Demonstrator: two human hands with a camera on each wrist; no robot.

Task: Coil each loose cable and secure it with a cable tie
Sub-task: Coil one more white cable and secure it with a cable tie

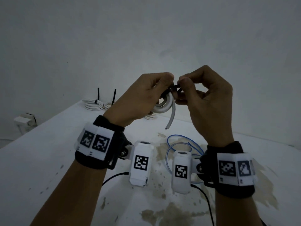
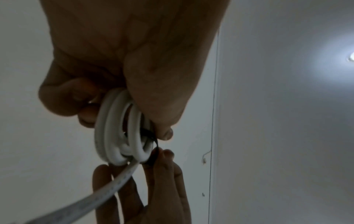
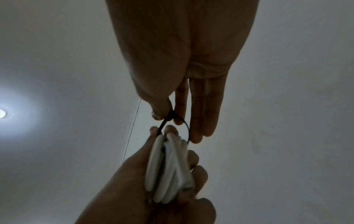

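Note:
A white cable coil [image 1: 163,106] is held up above the table, gripped in my left hand [image 1: 146,95]. Its loose end [image 1: 171,119] hangs down. A black cable tie [image 1: 175,88] loops round the top of the coil. My right hand [image 1: 198,93] pinches the tie between thumb and forefinger. In the left wrist view the coil [image 2: 118,128] sits under my thumb, with the tie [image 2: 153,145] at its edge. In the right wrist view the tie [image 3: 172,118] forms a loose loop above the coil [image 3: 168,169], and my other right fingers are straight.
Two tied white coils [image 1: 93,104] with black tie tails lie at the table's far left, another white coil [image 1: 150,117] behind my left hand. A loose blue-edged cable [image 1: 179,144] lies on the stained white table [image 1: 48,152]. A white box [image 1: 24,121] sits off the left edge.

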